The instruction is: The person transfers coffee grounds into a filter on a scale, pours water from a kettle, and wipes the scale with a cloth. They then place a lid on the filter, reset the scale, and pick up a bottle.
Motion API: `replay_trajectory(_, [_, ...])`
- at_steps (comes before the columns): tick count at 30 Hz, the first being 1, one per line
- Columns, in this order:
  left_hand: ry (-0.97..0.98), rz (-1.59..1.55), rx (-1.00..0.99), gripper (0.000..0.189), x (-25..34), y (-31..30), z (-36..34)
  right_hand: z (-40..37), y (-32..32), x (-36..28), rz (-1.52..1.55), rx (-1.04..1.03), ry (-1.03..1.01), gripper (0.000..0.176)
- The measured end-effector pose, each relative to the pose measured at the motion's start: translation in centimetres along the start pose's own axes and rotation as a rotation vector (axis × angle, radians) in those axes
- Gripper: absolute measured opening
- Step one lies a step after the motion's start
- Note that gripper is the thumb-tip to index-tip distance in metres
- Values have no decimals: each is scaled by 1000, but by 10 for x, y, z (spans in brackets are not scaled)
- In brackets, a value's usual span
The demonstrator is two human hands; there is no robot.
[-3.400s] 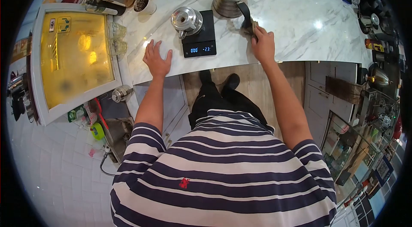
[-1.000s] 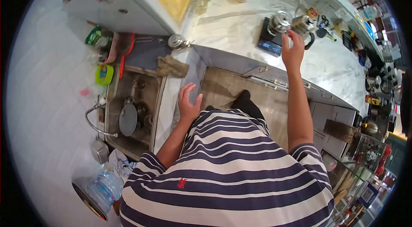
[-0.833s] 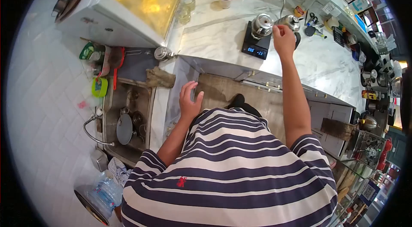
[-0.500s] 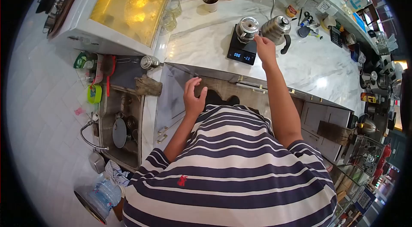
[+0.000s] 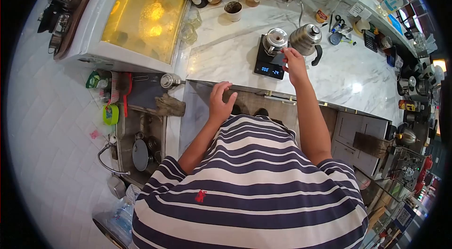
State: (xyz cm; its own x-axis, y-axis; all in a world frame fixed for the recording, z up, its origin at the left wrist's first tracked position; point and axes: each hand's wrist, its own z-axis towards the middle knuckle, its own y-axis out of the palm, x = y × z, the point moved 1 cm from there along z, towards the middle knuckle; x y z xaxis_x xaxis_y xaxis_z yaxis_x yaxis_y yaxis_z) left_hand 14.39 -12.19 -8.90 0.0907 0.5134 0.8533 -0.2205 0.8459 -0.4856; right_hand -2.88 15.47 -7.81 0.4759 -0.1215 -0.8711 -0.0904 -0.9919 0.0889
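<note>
Change over the last half second: left hand (image 5: 221,103) up from beside the body, now lying flat on the front edge of the marble counter (image 5: 226,56), fingers spread, clasping nothing. Right hand (image 5: 294,63) drawn back a little from the steel pot (image 5: 275,41), fingertips pinched together on a small grey piece (image 5: 278,59) over the scale (image 5: 264,65); cannot tell what it is. Pot seated on the scale, just beside the gooseneck kettle (image 5: 306,38). Scale display lit blue, reading roughly "000" and "-24"; no brand legible
</note>
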Motion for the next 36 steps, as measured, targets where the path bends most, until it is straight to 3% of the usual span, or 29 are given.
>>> replay_trajectory(17, [-27, -19, -78, 36, -23, -22, -8, -47, 12, -12, 179, 7, -84, 19])
replay_trajectory(25, [-128, -6, 0, 36, -31, -33, -43, -95, 39, 51, 92, -86, 68, 20])
replay_trajectory(36, [-425, 87, 187, 35, -34, -51, -139, -101, 92, 147, -198, -449, 166, 19])
